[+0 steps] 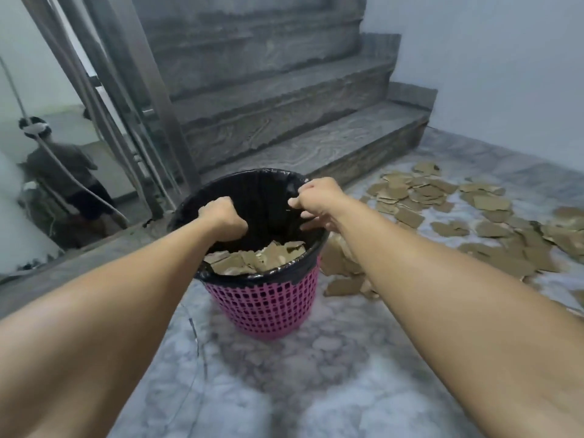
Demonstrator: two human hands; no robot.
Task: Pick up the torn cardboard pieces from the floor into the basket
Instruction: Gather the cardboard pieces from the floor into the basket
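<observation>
the left hand is curled into a loose fist over the left side of the basket's mouth, knuckles up, fingers tucked down toward the load inside; whether it grips the black liner or a scrap of card, i cannot tell, since the fingertips are hidden. the right hand sits at the right rim, fingers bent and thumb out, seemingly pinching the liner's edge, though the contact itself is too blurred to be sure of. both forearms reach straight forward from the camera, nearly parallel, meeting at the pink basket, which stands upright on the marble floor in front of the stairs. inside it lie torn cardboard pieces in the basket, filling it to well below the rim. the relation that matters next: the remaining cardboard pieces on the floor lie to the right of the basket, in a wide scatter running away to the right, with a small heap right against the basket's right wall. the right hand is plainly the nearer one. many pieces remain, so the job looks only partly done.
</observation>
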